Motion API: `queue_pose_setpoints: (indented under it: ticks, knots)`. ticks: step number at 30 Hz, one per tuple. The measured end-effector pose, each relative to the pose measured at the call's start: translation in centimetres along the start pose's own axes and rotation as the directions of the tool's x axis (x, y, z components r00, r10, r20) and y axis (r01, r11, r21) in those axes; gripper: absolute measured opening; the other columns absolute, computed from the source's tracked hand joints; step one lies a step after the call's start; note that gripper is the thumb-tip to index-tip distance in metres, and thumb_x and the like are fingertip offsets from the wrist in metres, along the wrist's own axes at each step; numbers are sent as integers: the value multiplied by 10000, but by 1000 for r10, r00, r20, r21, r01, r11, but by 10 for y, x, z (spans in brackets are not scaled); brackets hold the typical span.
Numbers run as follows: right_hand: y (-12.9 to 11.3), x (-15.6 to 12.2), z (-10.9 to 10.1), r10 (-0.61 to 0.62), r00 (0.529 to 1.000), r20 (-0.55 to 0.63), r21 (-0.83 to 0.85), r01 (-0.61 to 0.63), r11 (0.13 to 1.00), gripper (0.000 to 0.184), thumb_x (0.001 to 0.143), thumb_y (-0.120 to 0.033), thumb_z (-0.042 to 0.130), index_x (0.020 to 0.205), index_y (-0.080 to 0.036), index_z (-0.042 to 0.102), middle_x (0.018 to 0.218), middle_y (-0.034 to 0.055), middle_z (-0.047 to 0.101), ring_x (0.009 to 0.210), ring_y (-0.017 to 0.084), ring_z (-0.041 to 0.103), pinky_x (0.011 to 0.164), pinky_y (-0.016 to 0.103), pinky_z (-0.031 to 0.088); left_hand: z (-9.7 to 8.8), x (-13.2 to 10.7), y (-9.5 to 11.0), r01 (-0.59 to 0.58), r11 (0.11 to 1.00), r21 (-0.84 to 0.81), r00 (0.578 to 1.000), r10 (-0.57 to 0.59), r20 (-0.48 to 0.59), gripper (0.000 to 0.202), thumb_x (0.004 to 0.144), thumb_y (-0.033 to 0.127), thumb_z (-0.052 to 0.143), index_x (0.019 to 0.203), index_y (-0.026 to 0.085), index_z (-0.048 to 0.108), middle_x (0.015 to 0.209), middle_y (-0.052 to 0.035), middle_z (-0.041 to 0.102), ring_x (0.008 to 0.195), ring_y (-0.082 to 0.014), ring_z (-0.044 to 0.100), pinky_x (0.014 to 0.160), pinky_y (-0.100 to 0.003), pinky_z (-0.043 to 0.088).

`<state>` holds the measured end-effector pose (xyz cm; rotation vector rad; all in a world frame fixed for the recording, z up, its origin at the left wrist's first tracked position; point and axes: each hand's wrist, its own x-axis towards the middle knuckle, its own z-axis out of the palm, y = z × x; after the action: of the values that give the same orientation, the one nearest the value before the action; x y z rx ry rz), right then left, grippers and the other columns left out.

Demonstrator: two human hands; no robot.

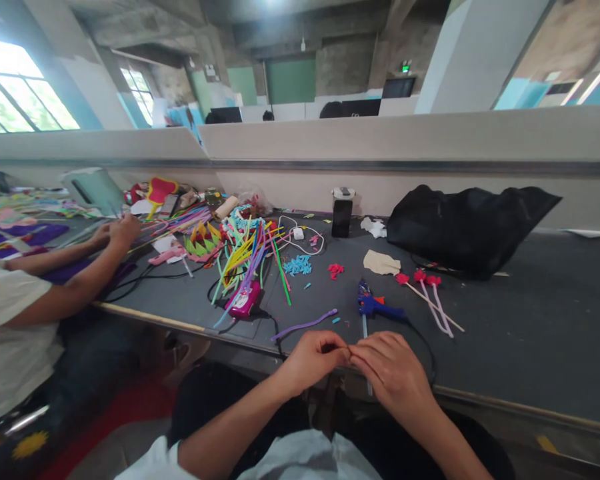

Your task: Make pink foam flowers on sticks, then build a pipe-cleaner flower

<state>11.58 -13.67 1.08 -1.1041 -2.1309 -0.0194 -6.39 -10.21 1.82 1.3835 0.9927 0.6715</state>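
Observation:
My left hand (314, 360) and my right hand (387, 367) meet at the near edge of the dark table (530, 347), fingertips pinched together around something tiny I cannot make out. A thin stick (366, 363) runs down under my right hand. Just beyond lies a blue glue gun (375, 305) and a purple pipe cleaner (307, 325). Three red flowers on sticks (430, 293) lie to the right of the glue gun.
A heap of coloured pipe cleaners (245, 250) and a pink device (244, 301) lie to the left. A black bag (467, 223) sits at the back right. Another person's hands (117, 232) work at the table on the left. A dark box (341, 215) stands at the back.

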Motion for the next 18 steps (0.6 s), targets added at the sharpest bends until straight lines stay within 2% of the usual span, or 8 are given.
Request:
queue_pose_setpoints:
  ticks: [3, 7, 10, 13, 18]
  knots:
    - [1, -1, -2, -6, 998, 59, 57, 3, 998, 274, 997, -236, 432, 903, -202, 688, 783, 40, 691, 765, 173, 580, 727, 324, 356, -3, 0, -3, 162, 969, -187, 985, -148, 87, 269, 694, 383, 714, 724, 122, 654, 643, -5, 632, 486, -70, 415, 473, -214, 268]
    - [3, 4, -6, -25, 996, 83, 92, 18, 996, 277, 995, -222, 433, 846, -199, 665, 763, 37, 676, 742, 165, 565, 709, 316, 351, -8, 0, -3, 224, 900, -375, 969, -163, 187, 312, 652, 350, 775, 816, 142, 611, 713, -25, 692, 462, -65, 455, 452, -207, 267]
    - [4, 8, -8, -75, 995, 64, 72, 70, 995, 265, 994, -209, 432, 854, -190, 656, 775, 41, 677, 750, 165, 562, 718, 318, 354, -12, 0, -1, 270, 880, -390, 946, -167, 280, 338, 671, 377, 781, 836, 138, 609, 705, -40, 702, 452, -58, 444, 435, -203, 235]
    - [3, 9, -9, -148, 987, 59, 37, 146, 989, 249, 990, -196, 434, 877, -182, 656, 778, 45, 674, 764, 172, 560, 739, 326, 360, -16, 1, 2, 360, 860, -362, 899, -217, 380, 350, 654, 410, 794, 751, 115, 631, 669, -52, 694, 437, -51, 427, 429, -210, 217]
    - [0, 5, -7, -275, 958, 77, -100, 282, 954, 289, 991, -162, 391, 863, -168, 650, 767, 49, 670, 772, 185, 544, 796, 352, 360, -19, 1, 2, 460, 819, -344, 846, -287, 449, 346, 580, 361, 840, 700, 105, 641, 607, -37, 674, 392, -42, 406, 424, -217, 189]
